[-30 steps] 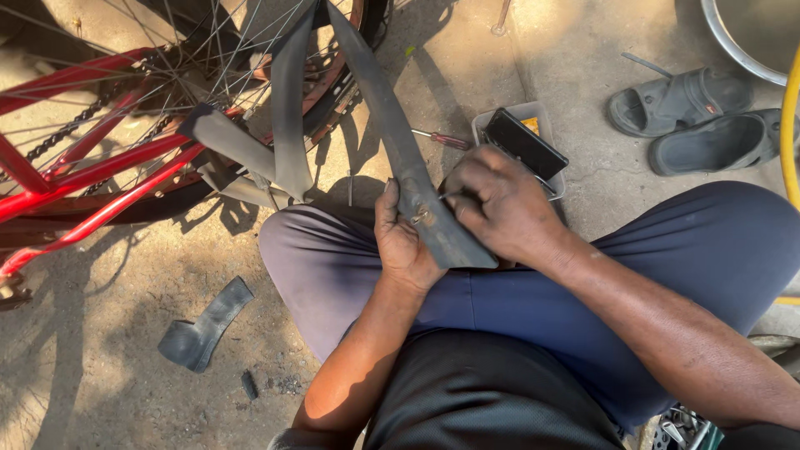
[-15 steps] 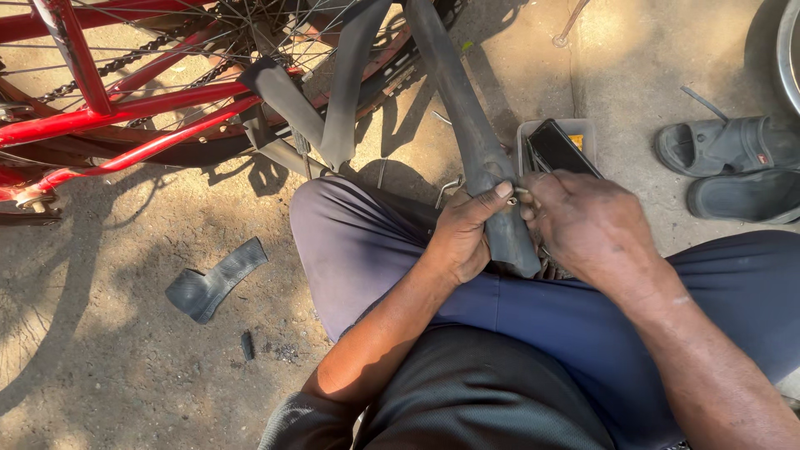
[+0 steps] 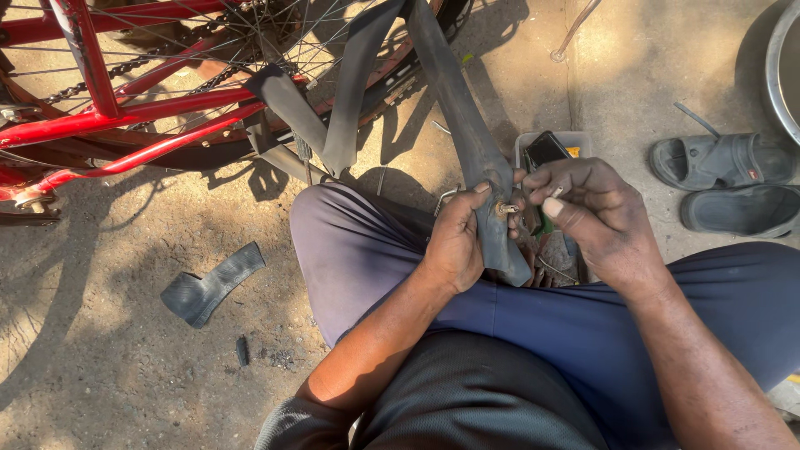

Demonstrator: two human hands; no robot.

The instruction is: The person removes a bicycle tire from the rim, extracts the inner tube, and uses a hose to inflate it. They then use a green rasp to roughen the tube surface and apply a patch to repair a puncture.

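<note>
A flat black bicycle inner tube [image 3: 454, 108] hangs from the wheel of a red bicycle [image 3: 125, 125] down over my knees. My left hand [image 3: 457, 242] grips the tube's lower fold and presses it against my thigh. My right hand [image 3: 587, 212] pinches at the small metal valve [image 3: 506, 208] sticking out of the tube, with a thin light part between thumb and fingers. Both hands touch the tube.
A grey tray [image 3: 542, 143] with small tools lies behind my hands. A cut strip of black rubber [image 3: 212, 285] lies on the dirt ground at left. Two dark sandals [image 3: 733, 183] sit at right, with a metal basin rim [image 3: 779, 75] in the top right corner.
The view has shifted, so bicycle and tube sit further right and up. My hands have slid along the tube, and my right fingers now work at the valve.
</note>
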